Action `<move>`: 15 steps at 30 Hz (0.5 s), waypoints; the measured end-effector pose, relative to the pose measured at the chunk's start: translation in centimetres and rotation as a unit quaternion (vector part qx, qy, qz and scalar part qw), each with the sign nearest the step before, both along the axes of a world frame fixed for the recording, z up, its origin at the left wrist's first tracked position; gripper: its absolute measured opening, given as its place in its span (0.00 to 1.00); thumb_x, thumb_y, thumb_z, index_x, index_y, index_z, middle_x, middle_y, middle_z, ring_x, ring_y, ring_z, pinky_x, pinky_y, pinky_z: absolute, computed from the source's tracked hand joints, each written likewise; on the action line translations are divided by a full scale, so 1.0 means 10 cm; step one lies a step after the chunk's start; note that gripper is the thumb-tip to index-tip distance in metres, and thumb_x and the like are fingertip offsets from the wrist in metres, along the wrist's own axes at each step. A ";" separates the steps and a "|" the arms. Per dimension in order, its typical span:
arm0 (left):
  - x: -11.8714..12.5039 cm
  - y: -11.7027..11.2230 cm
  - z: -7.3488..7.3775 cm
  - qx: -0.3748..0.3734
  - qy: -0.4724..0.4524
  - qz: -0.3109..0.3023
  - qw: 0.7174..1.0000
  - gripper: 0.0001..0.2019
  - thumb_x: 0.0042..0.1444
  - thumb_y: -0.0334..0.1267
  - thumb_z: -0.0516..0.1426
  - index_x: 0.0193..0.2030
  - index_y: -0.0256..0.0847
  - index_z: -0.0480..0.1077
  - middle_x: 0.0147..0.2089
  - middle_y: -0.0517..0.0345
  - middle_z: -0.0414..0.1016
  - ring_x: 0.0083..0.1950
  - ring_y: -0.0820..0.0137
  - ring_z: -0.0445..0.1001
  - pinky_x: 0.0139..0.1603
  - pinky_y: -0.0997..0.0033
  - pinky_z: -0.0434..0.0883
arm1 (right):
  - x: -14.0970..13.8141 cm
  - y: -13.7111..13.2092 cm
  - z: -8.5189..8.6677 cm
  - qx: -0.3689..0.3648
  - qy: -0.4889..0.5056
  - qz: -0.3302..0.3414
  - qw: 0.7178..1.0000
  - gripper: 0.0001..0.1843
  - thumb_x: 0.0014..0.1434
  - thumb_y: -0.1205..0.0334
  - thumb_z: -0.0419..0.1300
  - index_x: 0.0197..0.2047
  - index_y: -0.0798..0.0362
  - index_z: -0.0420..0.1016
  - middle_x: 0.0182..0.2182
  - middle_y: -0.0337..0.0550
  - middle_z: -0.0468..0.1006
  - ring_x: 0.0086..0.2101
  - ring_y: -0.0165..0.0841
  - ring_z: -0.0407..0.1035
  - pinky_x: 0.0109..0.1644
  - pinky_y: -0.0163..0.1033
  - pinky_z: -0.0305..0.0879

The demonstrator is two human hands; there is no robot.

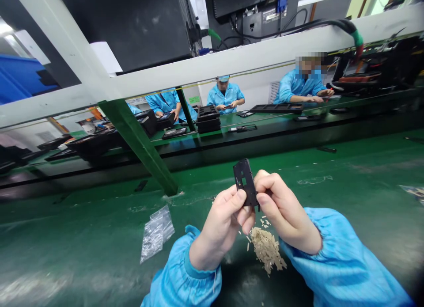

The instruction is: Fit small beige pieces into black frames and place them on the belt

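Note:
My left hand holds a thin black plastic housing by its lower part, thumb on the face and fingers behind. The housing is tilted nearly upright and has a small rectangular opening and tiny holes. At its right edge, my right hand is closed, thumb and bent index finger pinching there; whether a small part sits between those fingertips is hidden. Below the hands, a heap of small beige strips lies on the green bench, a few strips scattered beside it.
Clear plastic bags lie to the left. A green post rises from the bench at left, meeting a white beam overhead. Across the bench, co-workers in blue sit near stacked black trays. Another plastic bag lies far right.

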State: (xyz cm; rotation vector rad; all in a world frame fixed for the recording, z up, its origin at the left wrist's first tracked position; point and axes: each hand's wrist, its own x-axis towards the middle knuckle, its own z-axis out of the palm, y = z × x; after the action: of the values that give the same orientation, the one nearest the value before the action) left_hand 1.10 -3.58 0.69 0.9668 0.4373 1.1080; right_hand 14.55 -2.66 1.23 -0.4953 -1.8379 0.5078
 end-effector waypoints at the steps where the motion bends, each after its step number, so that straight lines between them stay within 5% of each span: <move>1: 0.01 -0.01 0.00 -0.004 -0.004 0.003 1.000 0.12 0.58 0.43 0.55 0.32 0.33 0.66 0.15 0.69 0.55 0.14 0.83 0.57 0.17 0.83 0.53 | 0.00 0.01 -0.01 0.007 0.000 -0.008 1.000 0.06 0.65 0.66 0.45 0.34 0.50 0.55 0.27 0.35 0.58 0.25 0.27 0.56 0.28 0.33 0.58; 15: 0.11 -0.11 0.00 -0.054 -0.015 0.057 0.997 0.16 0.59 0.42 0.55 0.24 0.36 0.58 0.16 0.70 0.52 0.16 0.83 0.55 0.19 0.81 0.53 | -0.03 0.10 -0.12 0.140 -0.021 -0.164 0.976 0.04 0.63 0.67 0.46 0.37 0.50 0.58 0.27 0.39 0.62 0.26 0.31 0.60 0.28 0.37 0.59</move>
State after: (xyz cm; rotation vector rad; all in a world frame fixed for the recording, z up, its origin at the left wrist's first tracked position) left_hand 2.22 -4.69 0.70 0.8365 0.5278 1.1884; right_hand 14.23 -1.69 0.03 -0.6028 -1.7850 0.0140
